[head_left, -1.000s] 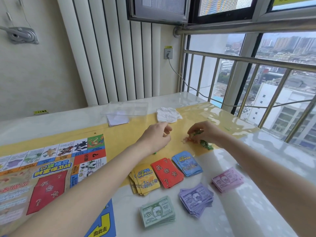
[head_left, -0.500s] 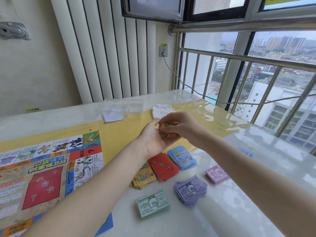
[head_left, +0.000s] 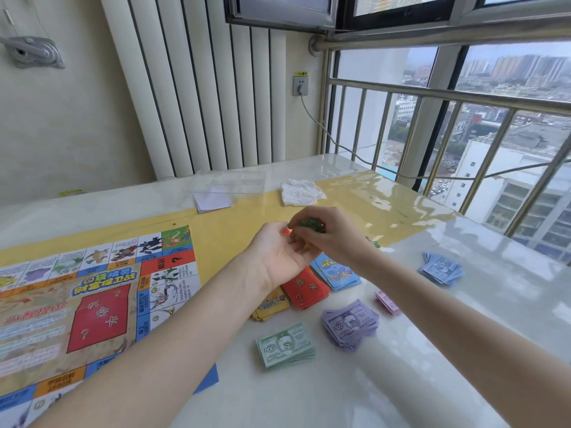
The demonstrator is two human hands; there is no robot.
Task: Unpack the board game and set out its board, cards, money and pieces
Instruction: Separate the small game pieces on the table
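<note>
Pieces (head_left: 310,225), small green and red plastic bits, sit bunched in the right hand's (head_left: 332,239) curled fingers above the cupped left hand (head_left: 278,257), which cradles a few under its bent fingers, both hands raised over the card stacks. My advice: keep the palm hollow, tip them out low over bare table (head_left: 463,304) near the board (head_left: 92,304), not onto the cards. Nearby, the red cards (head_left: 306,290) read 机会卡 with question marks; the green notes (head_left: 285,345) show 2000; the board's title is too blurred to read.
</note>
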